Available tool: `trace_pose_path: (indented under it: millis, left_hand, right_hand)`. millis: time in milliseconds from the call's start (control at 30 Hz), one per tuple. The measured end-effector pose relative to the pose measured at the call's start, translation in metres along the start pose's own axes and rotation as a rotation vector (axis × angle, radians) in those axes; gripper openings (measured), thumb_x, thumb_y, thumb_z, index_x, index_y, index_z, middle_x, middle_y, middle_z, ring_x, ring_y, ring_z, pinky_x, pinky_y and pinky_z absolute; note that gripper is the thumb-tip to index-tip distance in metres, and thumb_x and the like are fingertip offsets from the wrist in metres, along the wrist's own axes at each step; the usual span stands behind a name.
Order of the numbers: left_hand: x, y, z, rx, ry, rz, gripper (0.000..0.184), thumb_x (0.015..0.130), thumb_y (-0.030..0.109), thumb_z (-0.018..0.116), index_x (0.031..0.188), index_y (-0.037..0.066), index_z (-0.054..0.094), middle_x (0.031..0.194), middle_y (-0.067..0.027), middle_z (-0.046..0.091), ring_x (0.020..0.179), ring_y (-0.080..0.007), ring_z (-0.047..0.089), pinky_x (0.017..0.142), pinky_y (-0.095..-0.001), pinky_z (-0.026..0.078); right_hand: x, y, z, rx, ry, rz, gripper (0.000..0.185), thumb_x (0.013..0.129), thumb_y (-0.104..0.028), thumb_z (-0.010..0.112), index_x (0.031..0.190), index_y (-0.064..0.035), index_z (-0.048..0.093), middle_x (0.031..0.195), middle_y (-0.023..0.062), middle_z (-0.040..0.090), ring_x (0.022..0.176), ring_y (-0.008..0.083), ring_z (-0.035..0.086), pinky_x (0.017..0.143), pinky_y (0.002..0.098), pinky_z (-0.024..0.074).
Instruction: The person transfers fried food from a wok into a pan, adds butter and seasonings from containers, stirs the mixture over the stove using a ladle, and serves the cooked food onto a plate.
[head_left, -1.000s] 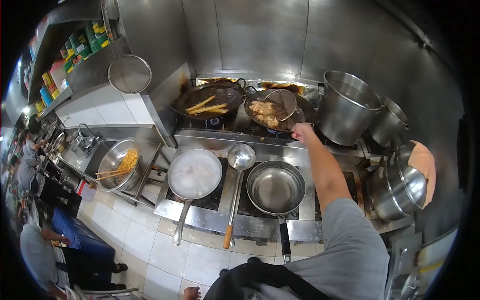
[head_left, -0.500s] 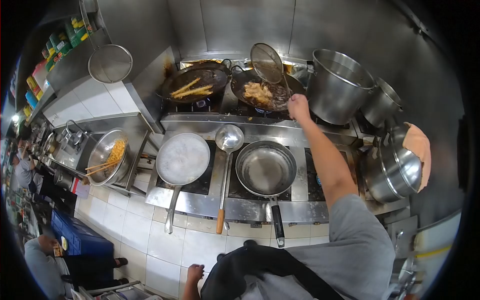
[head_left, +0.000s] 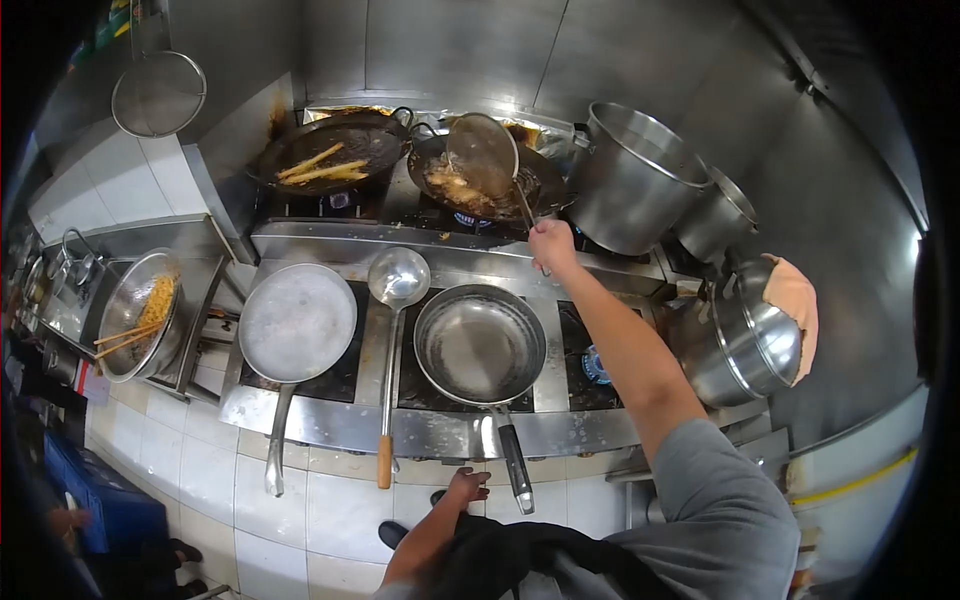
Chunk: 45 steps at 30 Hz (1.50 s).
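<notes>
Grasping the strainer (head_left: 482,155) by its handle, the right hand (head_left: 552,245) in the head view holds it tilted over fried pieces (head_left: 450,189) in 1 of 2 woks (head_left: 545,185). The left hand (head_left: 467,485) hangs open, apparently empty, near the black-handled pan (head_left: 480,345). Risk: a slipping grip could drop the strainer, causing hot splashes; a bump could shift the pan.

Golden-brown food pieces (head_left: 452,187), yellow sticks (head_left: 325,173), grey sleeve (head_left: 715,490) (plain), peach cloth (head_left: 793,312)
</notes>
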<state>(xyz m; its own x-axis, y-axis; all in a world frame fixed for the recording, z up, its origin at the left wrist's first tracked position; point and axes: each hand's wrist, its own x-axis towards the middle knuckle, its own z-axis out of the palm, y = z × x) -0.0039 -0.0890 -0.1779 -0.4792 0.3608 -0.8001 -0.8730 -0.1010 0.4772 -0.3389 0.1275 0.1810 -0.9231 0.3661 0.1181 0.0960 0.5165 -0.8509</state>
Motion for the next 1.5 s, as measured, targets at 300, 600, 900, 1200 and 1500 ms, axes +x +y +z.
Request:
trace_pose_path:
  millis: [300, 600, 900, 1200, 1500]
  left_hand:
    - [0.034, -0.005, 0.019, -0.092, -0.153, 0.004, 0.05, 0.088, 0.022, 0.066, 0.129, 0.002, 0.047, 0.113, -0.0137, 0.058, 0.085, -0.0288, 0.066, 0.071, -0.0405, 0.057]
    - [0.026, 0.0, 0.01, -0.222, -0.058, 0.007, 0.041, 0.09, 0.026, 0.064, 0.122, 0.004, 0.052, 0.109, -0.0126, 0.059, 0.081, -0.0276, 0.066, 0.068, -0.0388, 0.057]
    - [-0.063, -0.03, -0.113, -0.083, 0.227, -0.056, 0.036, 0.087, 0.026, 0.069, 0.112, 0.003, 0.057, 0.101, -0.0128, 0.063, 0.085, -0.0289, 0.066, 0.073, -0.0442, 0.056]
    - [-0.155, -0.038, -0.174, -0.142, 0.564, -0.086, 0.036, 0.092, 0.02, 0.06, 0.122, 0.001, 0.053, 0.109, -0.0169, 0.061, 0.085, -0.0309, 0.065, 0.068, -0.0435, 0.057]
    - [-0.17, -0.056, -0.154, -0.071, 0.475, -0.084, 0.041, 0.092, 0.024, 0.061, 0.123, -0.001, 0.052, 0.107, -0.0145, 0.063, 0.084, -0.0281, 0.066, 0.07, -0.0418, 0.057]
  right_hand:
    - [0.007, -0.001, -0.007, 0.069, -0.008, -0.002, 0.02, 0.092, -0.011, 0.059, 0.076, 0.0005, 0.061, 0.055, 0.006, 0.05, 0.037, 0.0188, 0.048, 0.036, 0.0358, 0.0401]
    - [-0.007, -0.038, -0.077, -0.082, -0.009, -0.113, 0.019, 0.091, -0.014, 0.062, 0.08, 0.0017, 0.063, 0.054, 0.0066, 0.052, 0.038, 0.0171, 0.05, 0.04, 0.0357, 0.0387]
    - [-0.006, 0.002, -0.143, -0.392, -0.184, -0.468, 0.01, 0.081, -0.006, 0.06, 0.084, 0.003, 0.063, 0.066, 0.0157, 0.058, 0.061, 0.0211, 0.055, 0.06, 0.0357, 0.0446]
    - [0.012, 0.029, -0.117, -0.305, -0.139, -0.466, 0.008, 0.076, -0.003, 0.057, 0.082, 0.0028, 0.06, 0.066, 0.0202, 0.054, 0.059, 0.0263, 0.052, 0.059, 0.0378, 0.0435]
    - [-0.007, 0.036, -0.105, -0.214, -0.146, -0.447, 0.008, 0.076, -0.003, 0.058, 0.08, 0.0026, 0.061, 0.066, 0.0171, 0.057, 0.063, 0.0237, 0.057, 0.06, 0.0378, 0.0448]
